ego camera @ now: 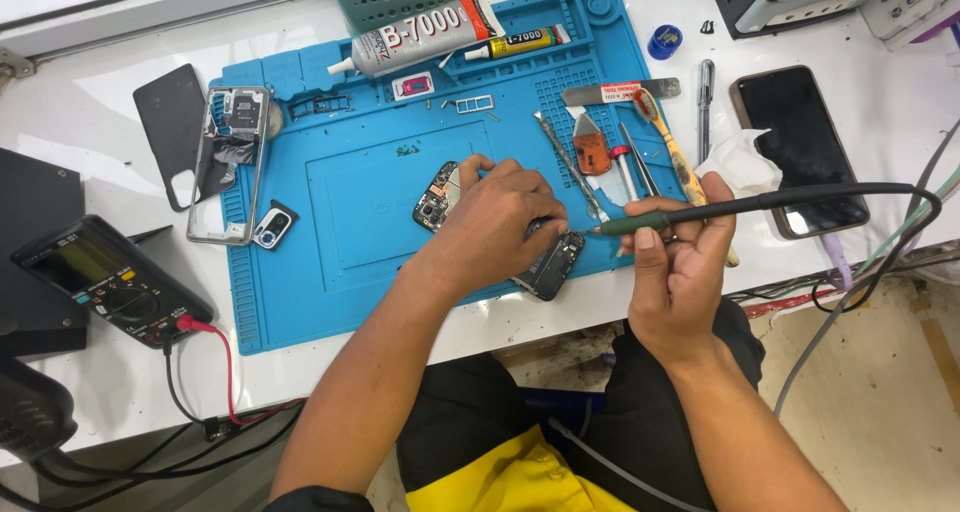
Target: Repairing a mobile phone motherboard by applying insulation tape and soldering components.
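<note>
Two hands were engaged: the left hand (497, 215) pressed the board (548, 262) flat at the mat's (300, 292) 5 o'clock edge; the right hand (672, 262) was closed on the iron (690, 213), tip at the board. A steady hold and brief contact seemed advisable.

The setting was a phone repair workshop. A white tabletop (880, 82) carried a blue silicone repair mat (350, 262) with moulded parts compartments at its 12 o'clock edge. At 9 o'clock sat a digital multimeter (110, 282) with red and black leads. A stripped phone frame (228, 162) and a detached back cover (168, 122) lay at 10 o'clock. Adhesive tubes (420, 37) lay at 12 o'clock; metal pry tools and tweezers (620, 142) lay at 2 o'clock, beside a corded soldering iron (700, 212).
</note>
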